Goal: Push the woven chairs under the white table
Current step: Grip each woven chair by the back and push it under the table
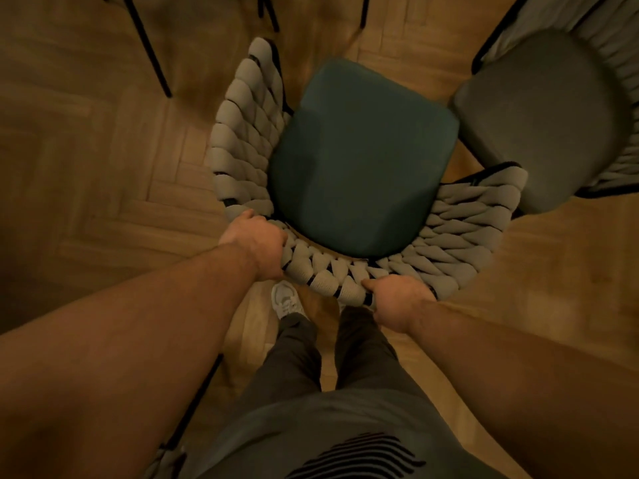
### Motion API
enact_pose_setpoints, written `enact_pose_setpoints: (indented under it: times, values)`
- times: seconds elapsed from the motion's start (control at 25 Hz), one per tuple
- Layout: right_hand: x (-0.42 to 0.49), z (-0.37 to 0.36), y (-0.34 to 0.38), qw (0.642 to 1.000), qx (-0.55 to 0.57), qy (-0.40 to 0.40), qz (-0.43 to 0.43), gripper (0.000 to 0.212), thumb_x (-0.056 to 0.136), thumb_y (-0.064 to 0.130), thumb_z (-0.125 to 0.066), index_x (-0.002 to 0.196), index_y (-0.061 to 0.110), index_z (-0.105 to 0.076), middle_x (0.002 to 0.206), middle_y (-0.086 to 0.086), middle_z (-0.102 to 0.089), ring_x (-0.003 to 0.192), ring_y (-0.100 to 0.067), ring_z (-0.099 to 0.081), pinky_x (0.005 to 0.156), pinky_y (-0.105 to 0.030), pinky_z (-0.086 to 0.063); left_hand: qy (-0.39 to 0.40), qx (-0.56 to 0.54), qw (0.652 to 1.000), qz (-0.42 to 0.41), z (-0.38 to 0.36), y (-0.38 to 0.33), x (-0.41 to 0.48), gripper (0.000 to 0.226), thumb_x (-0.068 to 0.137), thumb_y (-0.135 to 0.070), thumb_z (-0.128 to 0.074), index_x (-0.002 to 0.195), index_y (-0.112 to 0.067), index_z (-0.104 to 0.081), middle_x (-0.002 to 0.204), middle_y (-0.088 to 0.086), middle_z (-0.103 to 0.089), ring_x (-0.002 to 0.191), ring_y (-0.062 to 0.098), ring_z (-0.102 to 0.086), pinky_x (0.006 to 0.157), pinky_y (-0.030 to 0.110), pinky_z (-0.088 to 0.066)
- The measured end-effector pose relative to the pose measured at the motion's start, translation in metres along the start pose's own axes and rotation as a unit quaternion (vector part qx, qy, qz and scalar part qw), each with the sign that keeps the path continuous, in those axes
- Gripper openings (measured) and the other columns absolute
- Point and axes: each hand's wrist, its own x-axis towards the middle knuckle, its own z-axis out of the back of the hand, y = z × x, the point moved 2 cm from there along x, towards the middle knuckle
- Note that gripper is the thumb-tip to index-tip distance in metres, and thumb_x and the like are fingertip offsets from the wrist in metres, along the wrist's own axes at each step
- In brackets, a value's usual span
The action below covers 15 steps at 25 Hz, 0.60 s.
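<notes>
The chair, just left of the other chair, looks light but stiff, and the left hand and right hand hold its soft woven back rim, fingers curled tight round it.

One head-worn wide-angle view looks almost straight down, close above the grey woven chair with a dark green cushion, herringbone wooden floor around; edges seem blurred.

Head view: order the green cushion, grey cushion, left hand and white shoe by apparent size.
1. green cushion
2. grey cushion
3. left hand, nearer the camera
4. white shoe, partly under the woven chair
</notes>
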Motion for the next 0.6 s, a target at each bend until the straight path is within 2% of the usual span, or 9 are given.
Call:
enact_pose_setpoints:
  times: [0.24, 0.48, 0.6]
  values:
    - [0.004, 0.002, 0.009, 0.998, -0.039, 0.008, 0.049, 0.045, 0.093, 0.027, -0.062, 0.138, 0.03, -0.056, 0.122, -0.004, -0.065, 0.109, -0.027, -0.063, 0.091, -0.044, -0.057, 0.022, -0.057, 0.997, 0.055, -0.023, 0.0, -0.023, 0.052, 0.088, -0.055, -0.065, 0.134, -0.031, -0.058, 0.128, -0.001, -0.064, 0.124, 0.022, -0.053, 0.119, 0.043, -0.028]
    - [0.001, -0.001, 0.015, 0.985, -0.114, 0.061, 0.111, 0.038, 0.092, 0.032, -0.064, 0.129, 0.026, -0.061, 0.117, -0.004, -0.065, 0.106, -0.025, -0.062, 0.087, -0.04, -0.054, 0.035, -0.111, 0.987, 0.11, -0.046, -0.016, -0.046, 0.049, 0.089, -0.052, -0.067, 0.133, -0.031, -0.059, 0.129, -0.001, -0.064, 0.129, 0.023, -0.051, 0.122, 0.042, -0.023]
    - [-0.003, 0.003, 0.023, 0.976, -0.147, 0.065, 0.145, 0.03, 0.091, 0.035, -0.066, 0.118, 0.023, -0.066, 0.107, -0.002, -0.063, 0.093, -0.023, -0.058, 0.079, -0.037, -0.051, 0.045, -0.123, 0.983, 0.127, -0.061, -0.019, -0.053, 0.049, 0.088, -0.049, -0.066, 0.133, -0.031, -0.06, 0.127, -0.002, -0.065, 0.128, 0.021, -0.052, 0.125, 0.043, -0.02]
